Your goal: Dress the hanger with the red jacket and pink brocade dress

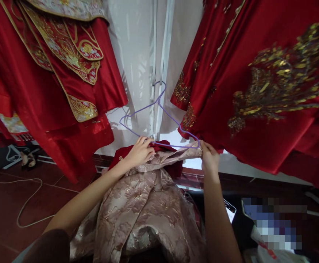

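A dusty-pink brocade garment (137,197) with shiny leaf patterns spreads across my lap, its top edge drawn up toward a thin purple hanger (176,146). At the hanger's right corner, my right hand (210,157) pinches the garment's edge against the wire. My left hand (142,150) lies near the left part of the bottom bar, fingers bent over the cloth; its fingertips are partly hidden. The hanger tilts away from me, hook up, in front of the white wall. Behind the pink cloth shows a dark red piece of fabric (121,152) with a gold ornament.
Red embroidered garments (112,76) hang at the left, and a red sequined one (269,146) at the right. A phone (230,211) lies right of my right forearm, near a blurred item (274,223). A cable (29,179) and dark shoes (28,159) are on the tiled floor.
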